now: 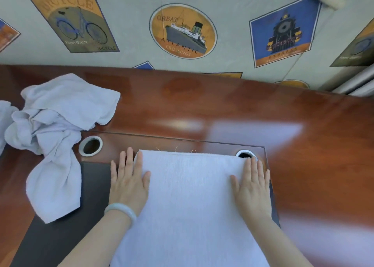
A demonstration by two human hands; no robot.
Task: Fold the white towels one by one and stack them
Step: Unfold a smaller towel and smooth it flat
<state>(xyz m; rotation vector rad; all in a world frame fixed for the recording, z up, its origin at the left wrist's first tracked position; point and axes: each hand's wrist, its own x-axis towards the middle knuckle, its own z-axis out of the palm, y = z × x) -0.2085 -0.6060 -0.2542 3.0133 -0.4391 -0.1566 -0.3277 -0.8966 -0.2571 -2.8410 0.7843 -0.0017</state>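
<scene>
A white towel [190, 202] lay flat on the near middle of the bench [222, 108], its far edge straight and its near end running out of view at the bottom. The left grip [129, 183], a bare hand, was spread flat with straight fingers over the towel's left edge, thumb and forefinger on the cloth and the outer fingers on the dark mat [60, 236] beside it. A pale bracelet [121, 210] sat on that wrist. The right grip [253, 187] was likewise spread flat, palm down, pressing the towel's right edge near its far right corner, fingertips just beside a round cable hole [245, 155]. A second cable hole [91, 145] showed to the left. A crumpled heap of white towels [54, 125] lay at the far left, one end trailing onto the mat, apart from the flat towel. Behind the bench stood a wall [232, 19] with printed posters.
</scene>
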